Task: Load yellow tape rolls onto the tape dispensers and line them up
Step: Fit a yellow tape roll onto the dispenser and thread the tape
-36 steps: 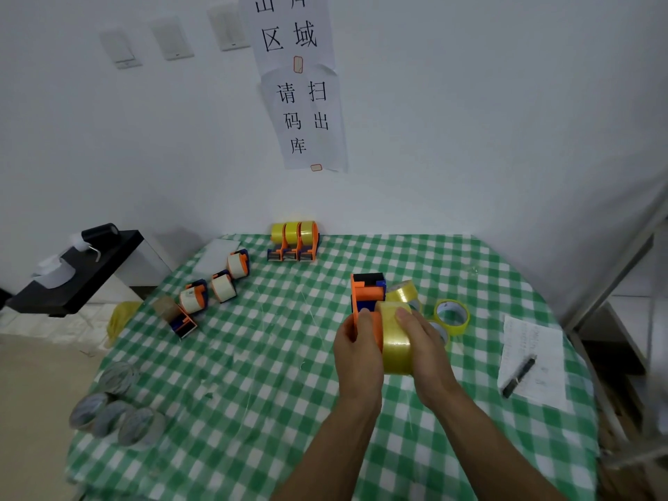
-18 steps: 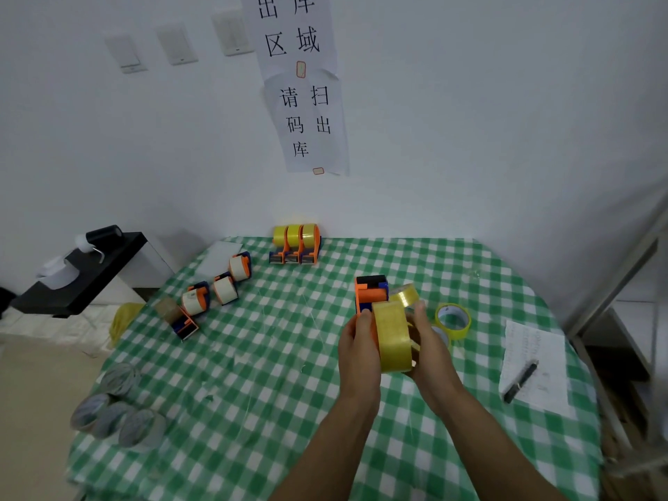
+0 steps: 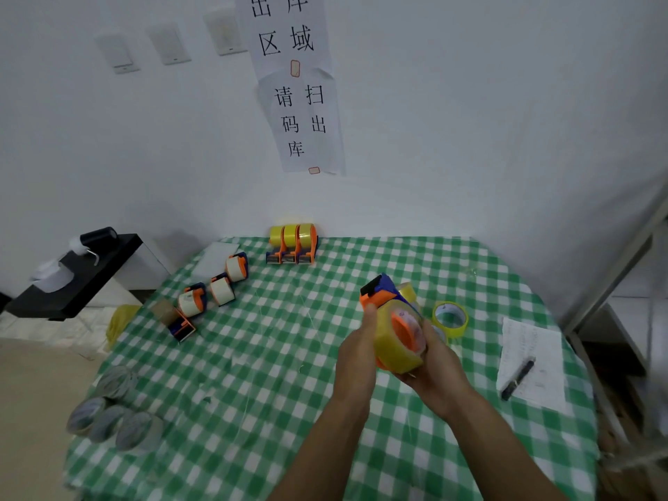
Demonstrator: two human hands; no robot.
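- Yellow tape roll (image 3: 392,350): held above the bench (image 3: 253,374), right of centre, between both hands. It appears to sit on the orange hub (image 3: 405,330) of a tape dispenser (image 3: 379,294), whose orange-and-blue head sticks up behind the roll. Whether it is fully seated cannot be told.
- Left hand (image 3: 356,356): closed on the tape dispenser from the left, thumb up along the orange body at the roll's edge.
- Right hand (image 3: 435,374): cups the roll from below and from the right, fingers curled round its rim.
- Handling, as a judgement: the roll looks light and stiff, with a smooth, glossy outer wrap that is likely slippery. Best held by the rim or flat side faces, keeping fingers off any loose sticky end. The dispenser is hard plastic; hold it by the body and keep clear of the cutter end.
- Just behind the hands: a second yellow roll (image 3: 410,291), and a loose yellow roll (image 3: 450,320) lying flat on the checked cloth.
- Far edge: three loaded dispensers (image 3: 292,244) side by side, touching.
- Left side: dispensers with white tape (image 3: 221,291) in a loose diagonal; grey rolls (image 3: 108,410) near the front corner.
- Right side: paper sheet (image 3: 538,341) with a pen (image 3: 517,379) on it.
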